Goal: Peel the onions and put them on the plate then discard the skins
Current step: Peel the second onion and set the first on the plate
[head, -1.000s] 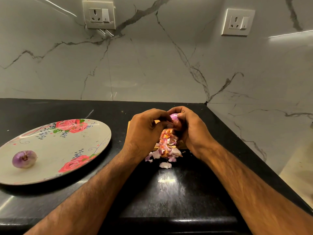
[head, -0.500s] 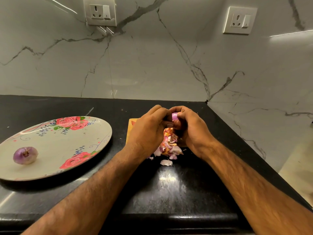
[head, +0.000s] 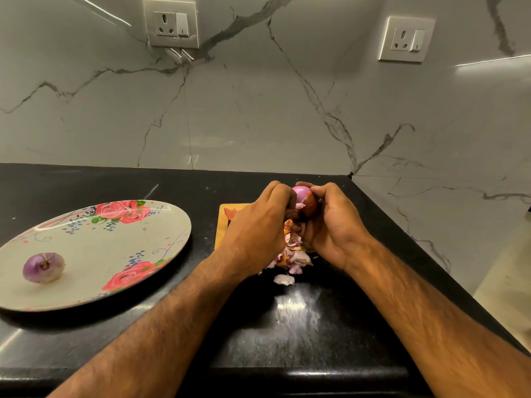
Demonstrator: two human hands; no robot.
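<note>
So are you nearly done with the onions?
Roughly halfway, from what shows. One peeled onion lies on the plate. The left hand and right hand grip a second onion, brown skin still partly on. Left: finish it, plate it, and throw away the skins piled below the hands.

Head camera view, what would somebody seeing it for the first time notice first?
The left hand and the right hand grip a half-peeled onion at the middle of the black counter, above a pile of skins by a wooden board. To the left, a flowered plate holds one peeled onion near its left edge.
</note>
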